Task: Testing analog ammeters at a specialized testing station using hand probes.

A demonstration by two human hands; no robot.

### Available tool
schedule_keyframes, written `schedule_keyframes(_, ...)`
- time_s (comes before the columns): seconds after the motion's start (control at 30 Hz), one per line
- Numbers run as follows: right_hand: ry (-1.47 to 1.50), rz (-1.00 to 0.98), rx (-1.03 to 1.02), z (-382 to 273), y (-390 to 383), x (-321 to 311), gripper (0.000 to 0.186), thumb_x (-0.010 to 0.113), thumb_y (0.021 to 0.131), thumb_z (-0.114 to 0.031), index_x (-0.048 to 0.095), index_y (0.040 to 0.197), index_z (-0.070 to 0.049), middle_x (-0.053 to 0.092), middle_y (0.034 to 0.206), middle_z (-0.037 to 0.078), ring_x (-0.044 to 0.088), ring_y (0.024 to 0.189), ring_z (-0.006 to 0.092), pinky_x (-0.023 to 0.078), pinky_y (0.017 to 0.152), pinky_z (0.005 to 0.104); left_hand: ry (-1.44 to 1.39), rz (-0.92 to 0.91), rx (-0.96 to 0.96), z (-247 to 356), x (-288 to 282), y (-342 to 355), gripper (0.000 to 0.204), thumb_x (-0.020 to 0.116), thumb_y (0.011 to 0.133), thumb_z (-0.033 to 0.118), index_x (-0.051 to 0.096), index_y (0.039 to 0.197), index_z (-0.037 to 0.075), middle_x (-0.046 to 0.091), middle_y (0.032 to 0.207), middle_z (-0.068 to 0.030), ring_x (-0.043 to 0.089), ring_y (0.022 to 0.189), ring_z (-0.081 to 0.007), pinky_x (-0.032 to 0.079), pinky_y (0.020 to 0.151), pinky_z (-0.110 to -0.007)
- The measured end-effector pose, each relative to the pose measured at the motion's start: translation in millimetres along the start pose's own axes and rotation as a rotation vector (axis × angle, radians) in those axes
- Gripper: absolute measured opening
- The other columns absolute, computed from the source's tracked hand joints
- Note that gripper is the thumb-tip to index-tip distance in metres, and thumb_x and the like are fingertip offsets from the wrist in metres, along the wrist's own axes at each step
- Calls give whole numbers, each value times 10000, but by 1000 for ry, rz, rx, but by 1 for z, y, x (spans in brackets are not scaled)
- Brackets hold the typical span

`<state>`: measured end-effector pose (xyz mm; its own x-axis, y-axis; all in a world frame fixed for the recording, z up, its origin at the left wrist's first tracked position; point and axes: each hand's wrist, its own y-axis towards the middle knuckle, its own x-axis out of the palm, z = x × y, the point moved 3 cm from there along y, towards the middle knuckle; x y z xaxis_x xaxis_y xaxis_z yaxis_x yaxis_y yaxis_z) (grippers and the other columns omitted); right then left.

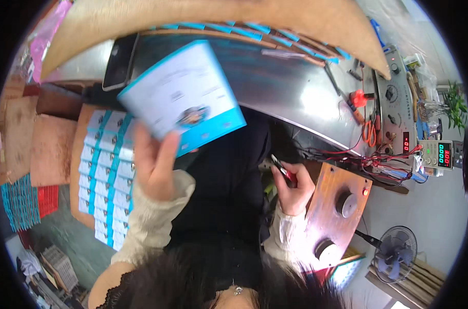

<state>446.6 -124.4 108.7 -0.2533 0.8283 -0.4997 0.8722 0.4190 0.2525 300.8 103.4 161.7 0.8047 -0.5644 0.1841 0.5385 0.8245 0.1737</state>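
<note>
A white card with a light blue band [192, 82] is raised at centre left in my left hand [154, 159], which is blurred, its thumb on the card's lower edge. A small round piece [191, 116] sits on the card's face. My right hand [291, 188] is closed around a small red-and-black tool [285, 173] with a pale tip, just left of a copper-coloured metal block [334, 175] bearing two round knobs and a lit red lamp. Beside my left arm, a board [79, 201] carries rows of similar small cards [102, 165].
A steel worktop [290, 98] with a phone [120, 59], pliers and orange scissors [369, 131] lies ahead, under a curved wooden edge [218, 10]. Cables run to control panels [401, 98] and a power supply [429, 154] at right. A fan [393, 252] stands lower right; brown sheets [54, 149] lie left.
</note>
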Motion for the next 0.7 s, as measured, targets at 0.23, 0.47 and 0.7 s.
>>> schedule_keyframes(0.23,138,-117,-337,-85,5,44,260,792,635,45,597,803,10,552,637,116,558,538,261,437,498,327,-274,-219,-482,-42,20,3,492,589,940,166,414,1365,-9,651,1074,-116,655,868,-174,501,672,-260)
schedule_keyframes(0.47,178,-141,-97,-64,-10,60,236,814,644,1,609,760,-6,568,676,105,552,541,221,427,500,296,-302,-346,-370,-40,35,-3,526,577,945,87,352,1392,-75,593,1208,-116,595,1059,-159,462,939,-300)
schedule_keyframes(0.7,503,-134,252,-51,-24,50,341,764,788,-9,536,1041,6,624,951,47,587,801,68,480,665,213,-254,-317,-461,-55,21,-7,520,603,933,125,401,1382,-41,636,1121,-97,630,912,-120,518,722,-252)
